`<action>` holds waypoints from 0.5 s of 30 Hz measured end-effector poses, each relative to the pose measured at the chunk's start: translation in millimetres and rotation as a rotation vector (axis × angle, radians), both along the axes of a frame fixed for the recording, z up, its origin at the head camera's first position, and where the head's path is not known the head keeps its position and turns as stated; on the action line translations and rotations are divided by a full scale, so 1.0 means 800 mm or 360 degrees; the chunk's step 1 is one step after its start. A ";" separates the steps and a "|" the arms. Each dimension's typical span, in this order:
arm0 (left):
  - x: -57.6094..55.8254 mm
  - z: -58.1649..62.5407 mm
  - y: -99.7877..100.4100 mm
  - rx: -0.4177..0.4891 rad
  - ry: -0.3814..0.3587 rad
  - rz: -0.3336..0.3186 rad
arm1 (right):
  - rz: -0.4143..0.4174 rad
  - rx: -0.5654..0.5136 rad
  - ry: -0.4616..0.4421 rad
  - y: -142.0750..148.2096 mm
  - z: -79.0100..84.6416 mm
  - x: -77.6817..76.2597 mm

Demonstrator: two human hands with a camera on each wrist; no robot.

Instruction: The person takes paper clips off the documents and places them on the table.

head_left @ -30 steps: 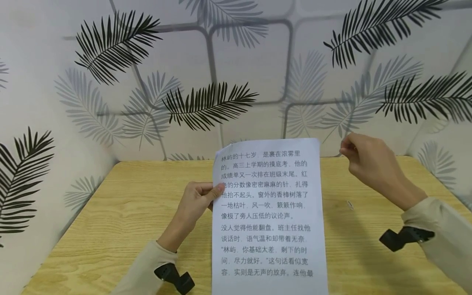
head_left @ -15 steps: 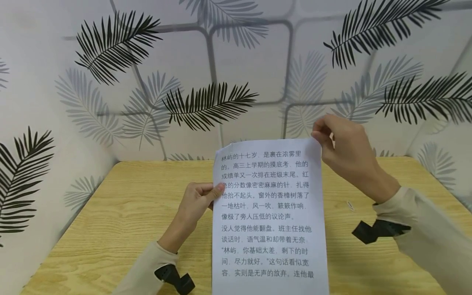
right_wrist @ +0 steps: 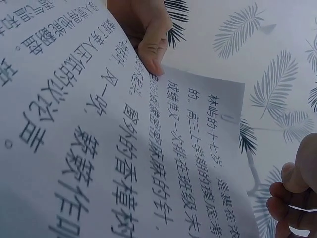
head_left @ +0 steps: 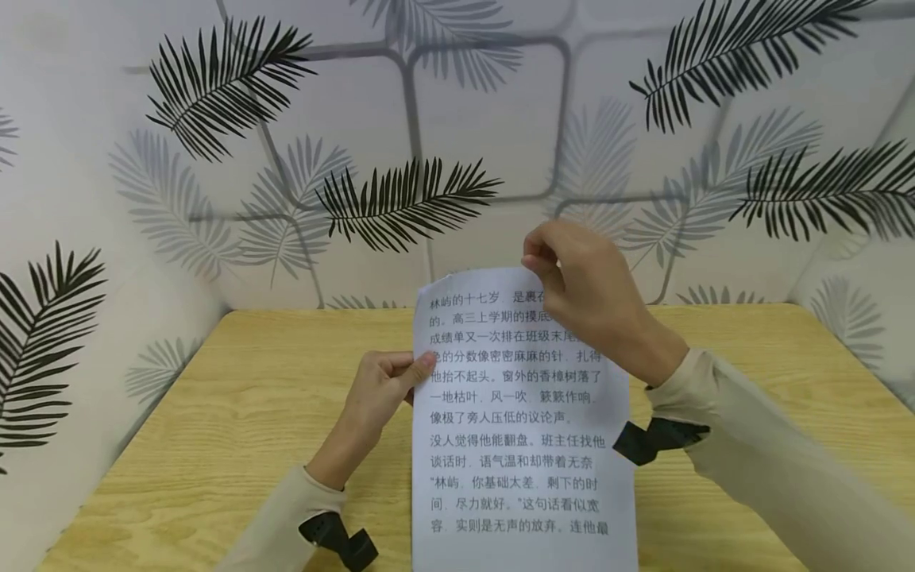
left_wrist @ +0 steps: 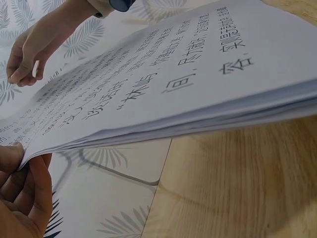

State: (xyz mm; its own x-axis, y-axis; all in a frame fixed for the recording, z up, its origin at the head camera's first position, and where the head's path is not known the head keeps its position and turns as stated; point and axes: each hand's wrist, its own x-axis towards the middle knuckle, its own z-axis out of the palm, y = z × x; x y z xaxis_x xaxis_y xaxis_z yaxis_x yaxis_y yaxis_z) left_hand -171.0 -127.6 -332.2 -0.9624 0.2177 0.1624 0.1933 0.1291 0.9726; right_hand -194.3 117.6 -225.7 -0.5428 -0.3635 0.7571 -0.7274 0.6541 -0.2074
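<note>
A stack of printed paper sheets [head_left: 515, 477] is held upright at the middle of the table. My left hand [head_left: 386, 397] pinches its left edge, thumb in front and fingers behind; the left wrist view shows several layered sheets there. A small paper clip [right_wrist: 228, 118] sits at the top corner near the first line of print. My right hand [head_left: 589, 290] is at the sheets' top edge, overlapping the upper right print in the head view. Its fingers curl with thumb and index finger [right_wrist: 278, 191] close together, and no object shows between them.
The sheets stand over a wood-grain table [head_left: 250, 413]. Behind it rises a wall [head_left: 486, 119] with a leaf pattern. Each wrist carries a black camera mount, the right mount [head_left: 658, 437] overlapping the sheets' right edge in the head view.
My right hand has moved left from beside the sheets to over their top edge. My left hand and the sheets stay nearly still. The loose paper clip on the table is now covered by the right arm.
</note>
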 end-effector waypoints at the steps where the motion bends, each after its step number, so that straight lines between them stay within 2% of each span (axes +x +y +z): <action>1: 0.000 0.000 0.000 0.0001 -0.0003 -0.0003 | 0.0009 0.0000 -0.0008 -0.005 -0.001 0.000; 15: 0.003 0.002 0.004 -0.0002 -0.0018 0.0000 | 0.0174 0.0008 -0.0002 -0.054 -0.004 -0.001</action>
State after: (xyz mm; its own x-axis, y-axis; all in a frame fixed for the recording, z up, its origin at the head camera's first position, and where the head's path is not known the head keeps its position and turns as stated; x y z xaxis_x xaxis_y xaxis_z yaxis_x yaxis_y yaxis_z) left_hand -168.2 -124.1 -330.6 -0.9643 0.2176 0.1513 0.1823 0.1303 0.9746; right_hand -194.9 74.7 -229.1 -0.5005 -0.4242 0.7547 -0.7942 0.5719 -0.2052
